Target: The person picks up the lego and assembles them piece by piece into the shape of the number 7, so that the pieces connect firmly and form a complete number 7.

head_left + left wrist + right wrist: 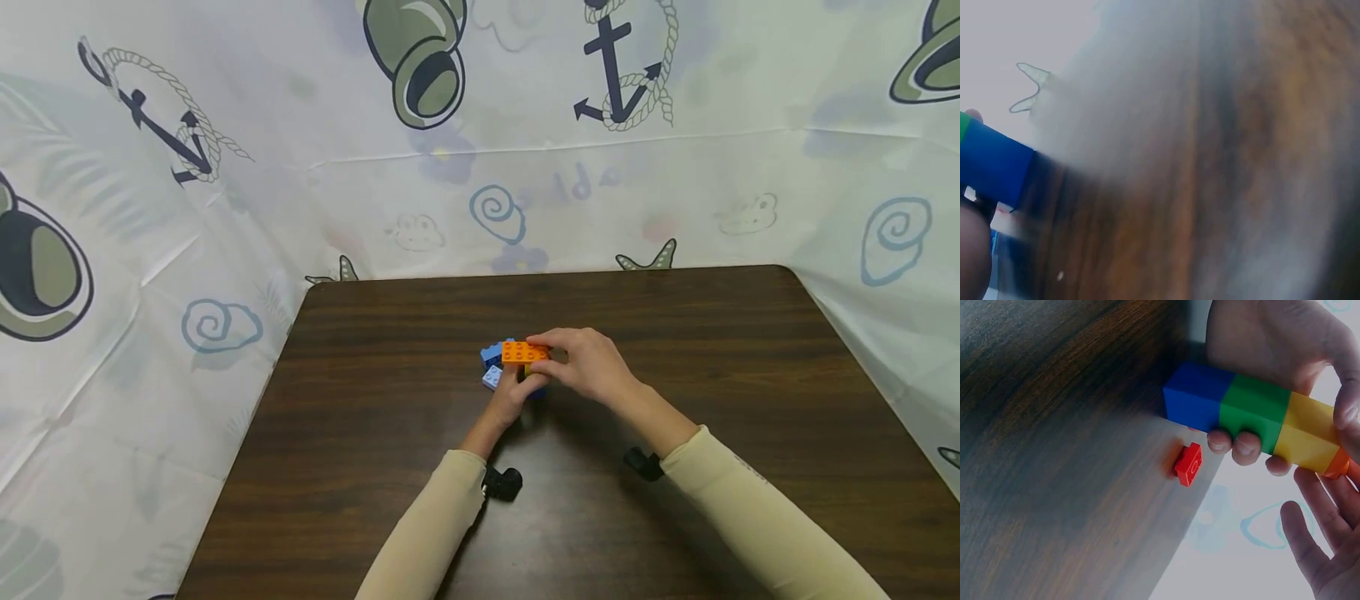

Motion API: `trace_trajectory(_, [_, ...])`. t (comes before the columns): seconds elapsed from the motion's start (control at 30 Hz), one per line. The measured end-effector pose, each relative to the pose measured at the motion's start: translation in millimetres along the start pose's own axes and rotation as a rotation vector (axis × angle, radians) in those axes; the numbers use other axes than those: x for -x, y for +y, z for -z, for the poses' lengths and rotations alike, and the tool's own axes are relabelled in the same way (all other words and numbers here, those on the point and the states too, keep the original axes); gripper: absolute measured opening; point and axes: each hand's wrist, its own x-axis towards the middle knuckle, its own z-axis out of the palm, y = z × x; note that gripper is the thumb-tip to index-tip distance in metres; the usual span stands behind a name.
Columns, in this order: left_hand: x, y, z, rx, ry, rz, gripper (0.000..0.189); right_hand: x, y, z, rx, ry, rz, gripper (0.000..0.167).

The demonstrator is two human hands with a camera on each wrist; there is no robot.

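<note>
My left hand (pixel 510 396) grips a stack of toy building bricks, its fingers curled round the side. From the far end, the stack runs blue brick (pixel 1194 400), green brick (pixel 1254 412), yellow brick (pixel 1307 434). An orange brick (pixel 522 352) with studs on top caps the other end, pinched by the thumb and fingers of my right hand (pixel 588 364). In the right wrist view the orange brick is mostly hidden by fingers. Only the blue end and a bit of green show at the left edge of the left wrist view.
Beyond the hands, a blue brick (pixel 491 355) and a light blue brick (pixel 492 377) lie on the brown wooden table (pixel 360 467). A red brick (pixel 1189 464) lies on the tabletop in the right wrist view. Patterned white cloth (pixel 420 192) hangs behind the table.
</note>
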Motion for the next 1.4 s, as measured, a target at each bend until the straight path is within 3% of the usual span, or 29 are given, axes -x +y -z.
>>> trace_trajectory(0.07, [0.1,-10.4,2.0,-0.004,-0.018,-0.002,0.042,0.2,0,0,0.01,-0.002,-0.008,0.045])
trace_trajectory(0.2, [1.5,-14.8,3.1,0.006,-0.014,0.033,0.041,0.6,-1,0,0.02,-0.01,-0.017,0.042])
trace_trajectory(0.33, [-1.8,-11.5,1.5,0.062,0.062,0.173,0.055,-0.1,-1,-1,0.028,-0.01,-0.019,0.041])
trace_trajectory(0.47, [-5.8,-7.3,-0.2,0.053,0.132,0.327,0.076,-0.6,0,-2,0.029,-0.003,-0.019,0.042])
trace_trajectory(0.6, [-7.5,-6.0,0.7,0.023,0.132,0.39,0.076,-0.6,1,-3,0.023,-0.003,-0.013,0.042])
trace_trajectory(0.87, [-9.8,1.9,2.7,0.008,0.073,0.399,0.053,-1.3,2,-3,-0.011,0.009,0.006,0.042])
trace_trajectory(1.03, [-6.7,30.6,1.1,-0.03,0.059,0.359,0.048,-1.1,2,-3,-0.016,0.002,0.002,0.042])
trace_trajectory(1.13, [-5.0,39.4,0.0,-0.044,0.066,0.351,0.049,-0.3,2,-3,-0.015,-0.004,-0.005,0.043])
trace_trajectory(1.37, [-7.3,-3.7,-0.6,-0.005,0.112,0.357,0.059,1.4,2,-4,-0.024,-0.008,-0.013,0.043])
trace_trajectory(1.4, [-7.3,-4.2,-0.8,-0.008,0.113,0.355,0.062,1.6,2,-4,-0.027,-0.005,-0.01,0.043])
